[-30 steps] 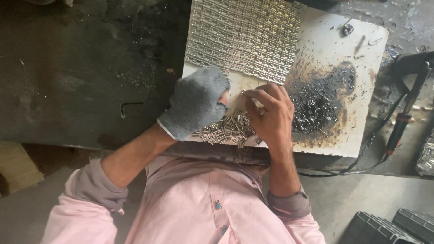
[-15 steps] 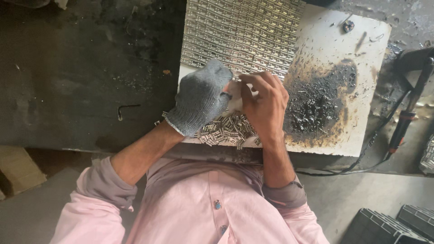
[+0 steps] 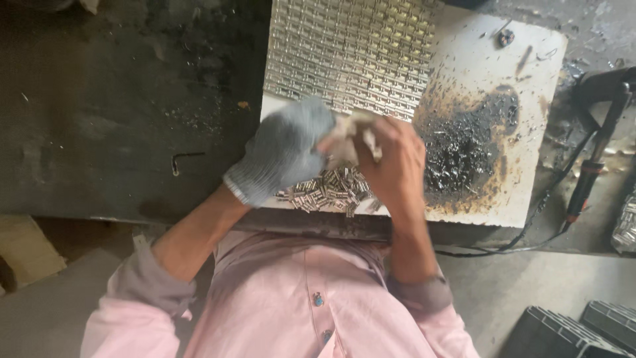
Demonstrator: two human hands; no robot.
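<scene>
My left hand (image 3: 285,149) wears a grey knit glove and is curled, its fingertips meeting my bare right hand (image 3: 392,166). Between them sits a small pale piece (image 3: 354,132), blurred, pinched by both hands. Just below the hands lies a pile of small silvery metal pieces (image 3: 328,191) near the front edge of a white board (image 3: 477,59). A woven sheet of the same metal pieces (image 3: 351,50) covers the board's far left part, its near edge right behind my hands.
A burnt black patch with metal scraps (image 3: 467,142) stains the board to the right of my hands. A red-and-black handled tool with a cable (image 3: 586,185) lies off the board's right side. A small bent key (image 3: 185,159) rests on the dark bench at left.
Both hands have lifted off the pile of small metal pieces and come together a little higher, closing on the pale piece near the sheet's edge.
</scene>
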